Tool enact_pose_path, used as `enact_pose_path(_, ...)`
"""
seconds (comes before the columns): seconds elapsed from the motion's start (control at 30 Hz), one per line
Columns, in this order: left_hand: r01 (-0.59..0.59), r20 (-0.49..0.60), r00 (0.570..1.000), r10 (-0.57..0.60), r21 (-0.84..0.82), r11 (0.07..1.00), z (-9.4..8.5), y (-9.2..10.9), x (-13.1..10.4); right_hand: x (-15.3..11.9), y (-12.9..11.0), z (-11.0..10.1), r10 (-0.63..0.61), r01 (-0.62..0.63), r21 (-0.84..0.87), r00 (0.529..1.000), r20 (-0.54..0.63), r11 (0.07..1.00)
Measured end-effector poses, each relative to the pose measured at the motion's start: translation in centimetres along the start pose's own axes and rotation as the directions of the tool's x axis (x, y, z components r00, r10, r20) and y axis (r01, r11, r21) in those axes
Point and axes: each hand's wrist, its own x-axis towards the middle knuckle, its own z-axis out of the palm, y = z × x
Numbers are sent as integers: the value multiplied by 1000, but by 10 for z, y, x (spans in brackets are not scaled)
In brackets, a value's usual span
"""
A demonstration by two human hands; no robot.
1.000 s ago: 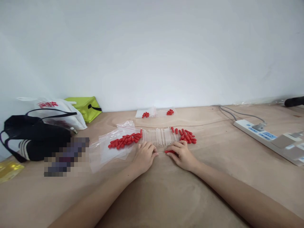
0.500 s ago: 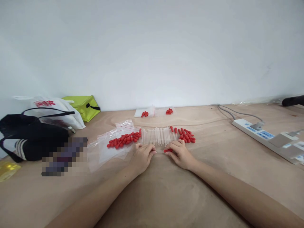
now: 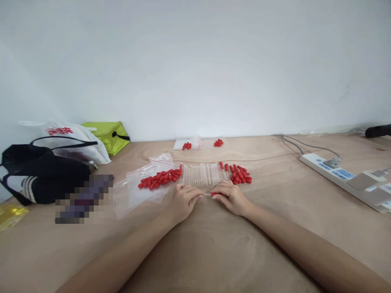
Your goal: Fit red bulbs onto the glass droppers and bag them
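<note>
My left hand (image 3: 185, 200) pinches one end of a thin clear tube (image 3: 207, 195) just in front of a row of similar clear tubes (image 3: 201, 175). At the tube's right end, my right hand (image 3: 230, 197) grips a red rubber bulb (image 3: 213, 194), mostly covered by the fingers. Tube and bulb meet between the two hands; how far one sits in the other is hidden. Left of the row is a pile of red bulbs (image 3: 159, 179), partly on clear plastic bags (image 3: 134, 195). Another pile of red bulbs (image 3: 240, 174) lies to its right.
Farther back are small bags (image 3: 180, 144) with red bulbs. A black bag (image 3: 58, 175), a white plastic bag (image 3: 91, 150), a lime-green bag (image 3: 106, 134) and a blurred dark item (image 3: 88, 199) are at left. A white power strip (image 3: 332, 173) with cables is at right.
The gap between my hands has narrowed slightly, and less of the clear tube shows between them. The whole view has shifted a little.
</note>
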Motion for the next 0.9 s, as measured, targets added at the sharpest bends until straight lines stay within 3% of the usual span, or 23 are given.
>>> enact_pose_path(0.23,-72,-20,997,72,5,997,0,1,-1,-1,-1,1,-78,80,40,996,-49,996)
enact_pose_path(0.6,-148,-64,986,152,65,987,1,5,-2,2,-6,1,-74,79,-169,997,36,982)
enact_pose_path(0.9,-159,-91,982,167,91,983,5,4,0,7,-5,6,-141,144,-198,990,30,970)
